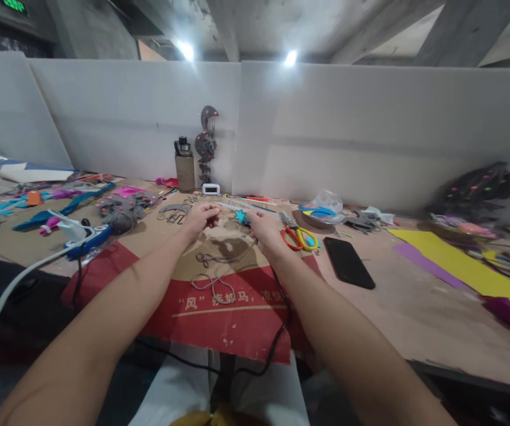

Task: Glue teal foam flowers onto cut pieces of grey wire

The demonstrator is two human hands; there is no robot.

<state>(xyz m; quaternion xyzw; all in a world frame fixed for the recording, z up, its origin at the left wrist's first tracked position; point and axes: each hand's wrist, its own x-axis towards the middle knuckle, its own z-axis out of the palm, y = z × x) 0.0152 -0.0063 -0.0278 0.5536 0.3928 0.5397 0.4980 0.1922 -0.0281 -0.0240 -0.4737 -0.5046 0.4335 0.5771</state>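
Note:
My left hand is above the cardboard, its fingertips pinched together; whatever is between them is too small to make out. Across from it, my right hand is closed with thumb and forefinger at the edge of a small teal star, which shows between the two hands. Thin grey yarn trails in loose loops over the red and brown cardboard below. Scissors with red and yellow handles lie just right of my right hand. Grey felt cut-outs lie beyond my left hand.
A black phone lies to the right, with yellow sheet beyond. On the left are a blue and white glue gun with its cable and a grey yarn bundle. A bottle and hanging moon ornament are by the white partition.

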